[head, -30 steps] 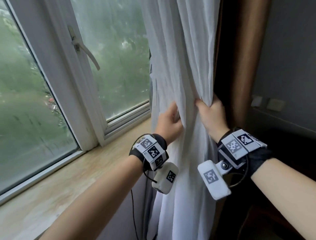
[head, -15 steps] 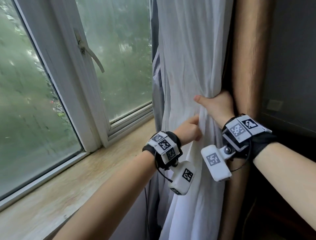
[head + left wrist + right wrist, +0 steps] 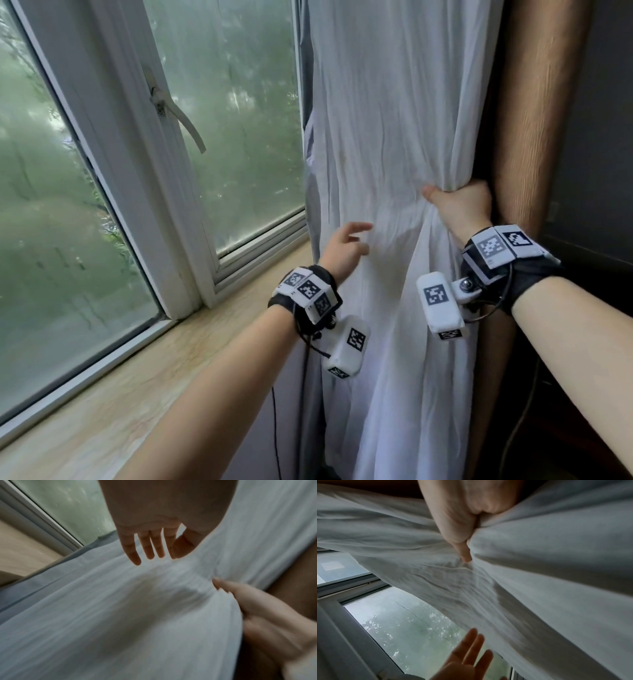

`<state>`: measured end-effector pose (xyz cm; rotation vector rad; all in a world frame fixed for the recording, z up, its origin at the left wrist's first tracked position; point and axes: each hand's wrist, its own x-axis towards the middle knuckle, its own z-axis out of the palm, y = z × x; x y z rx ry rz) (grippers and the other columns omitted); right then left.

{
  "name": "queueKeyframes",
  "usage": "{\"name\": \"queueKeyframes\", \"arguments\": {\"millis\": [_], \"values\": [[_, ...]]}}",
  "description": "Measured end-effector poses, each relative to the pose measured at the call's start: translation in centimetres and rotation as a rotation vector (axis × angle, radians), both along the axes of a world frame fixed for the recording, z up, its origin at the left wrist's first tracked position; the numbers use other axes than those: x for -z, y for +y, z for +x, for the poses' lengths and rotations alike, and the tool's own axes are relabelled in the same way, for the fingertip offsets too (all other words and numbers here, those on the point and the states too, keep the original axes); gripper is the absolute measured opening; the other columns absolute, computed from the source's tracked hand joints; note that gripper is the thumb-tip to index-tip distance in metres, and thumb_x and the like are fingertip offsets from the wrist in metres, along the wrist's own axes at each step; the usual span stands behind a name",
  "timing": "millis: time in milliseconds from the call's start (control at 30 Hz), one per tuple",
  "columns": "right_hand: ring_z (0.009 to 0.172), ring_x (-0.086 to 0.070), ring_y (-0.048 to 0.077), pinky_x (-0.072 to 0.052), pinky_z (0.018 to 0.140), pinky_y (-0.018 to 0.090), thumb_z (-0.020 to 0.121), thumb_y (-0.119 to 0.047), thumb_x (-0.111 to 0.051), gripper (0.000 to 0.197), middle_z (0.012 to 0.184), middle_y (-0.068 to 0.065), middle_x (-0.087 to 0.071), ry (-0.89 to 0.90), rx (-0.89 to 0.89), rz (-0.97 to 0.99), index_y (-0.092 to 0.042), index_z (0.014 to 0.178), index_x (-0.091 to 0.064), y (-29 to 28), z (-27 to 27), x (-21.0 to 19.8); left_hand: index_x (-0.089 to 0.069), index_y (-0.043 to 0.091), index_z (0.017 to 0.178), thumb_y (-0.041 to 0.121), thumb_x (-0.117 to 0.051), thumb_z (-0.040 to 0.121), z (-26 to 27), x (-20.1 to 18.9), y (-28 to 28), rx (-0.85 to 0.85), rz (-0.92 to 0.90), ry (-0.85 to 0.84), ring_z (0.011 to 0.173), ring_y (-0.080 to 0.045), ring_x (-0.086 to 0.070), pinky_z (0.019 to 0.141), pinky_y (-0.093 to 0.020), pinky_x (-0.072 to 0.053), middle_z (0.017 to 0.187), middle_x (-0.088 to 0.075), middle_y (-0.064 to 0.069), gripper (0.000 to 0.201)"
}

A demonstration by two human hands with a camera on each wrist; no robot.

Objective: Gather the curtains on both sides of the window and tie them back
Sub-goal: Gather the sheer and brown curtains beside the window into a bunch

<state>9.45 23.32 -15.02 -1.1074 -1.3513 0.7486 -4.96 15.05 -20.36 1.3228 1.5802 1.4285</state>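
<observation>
Head view: left hand (image 3: 342,251) has let go of the white curtain (image 3: 394,137) at frame centre, fingers now spread just beside it, while right hand (image 3: 460,209) stays clenched on the bunched folds, so gathering looks nearly done, tying next.

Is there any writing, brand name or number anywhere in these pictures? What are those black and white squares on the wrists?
No readable words, numbers or brand names in any view.
Wrist bands and: black and white square code patterns only, no letters.
White camera boxes and: the same kind of pattern, no text.
White curtain, window handle, wall plate: nothing printed that can be seen.
</observation>
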Motion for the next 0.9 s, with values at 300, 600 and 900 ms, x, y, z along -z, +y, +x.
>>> {"name": "queueKeyframes", "arguments": {"millis": [300, 600, 900], "values": [[0.097, -0.064, 0.025, -0.046, 0.074, 0.026, 0.076, -0.015, -0.074, 0.033, 0.106, 0.015, -0.067, 0.008, -0.021, -0.008, 0.002, 0.102, -0.066, 2.8, -1.3, 0.4, -0.029, 0.028, 0.143, 0.012, -0.039, 0.094, -3.6, -2.7, 5.0, -0.055, 0.049, 0.032, 0.136, -0.017, -0.03, 0.112, -0.044, -0.028, 0.151, -0.029, 0.001, 0.053], [0.094, -0.064, 0.026, -0.039, 0.065, 0.024, 0.077, -0.02, -0.074, 0.031, 0.103, 0.016, -0.068, 0.001, 0.022, 0.015, 0.003, 0.097, -0.066, 6.2, -3.5, 0.5, -0.045, 0.019, 0.136, 0.008, -0.04, 0.094, -5.7, -2.2, 8.7, -0.171, 0.095, 0.148, 0.142, -0.017, -0.02, 0.118, -0.037, -0.017, 0.151, -0.03, -0.008, 0.044], [0.084, -0.061, 0.018, -0.043, 0.067, 0.025, 0.074, -0.021, -0.077, 0.032, 0.095, 0.01, -0.068, 0.038, 0.062, 0.028, 0.001, 0.094, -0.067, 8.0, -7.1, 1.1, -0.054, 0.01, 0.102, 0.014, -0.046, 0.076, -5.2, -3.9, 12.2, 0.174, -0.009, 0.092, 0.094, -0.009, -0.044, 0.08, -0.025, -0.038, 0.101, -0.045, 0.008, 0.028]]}}
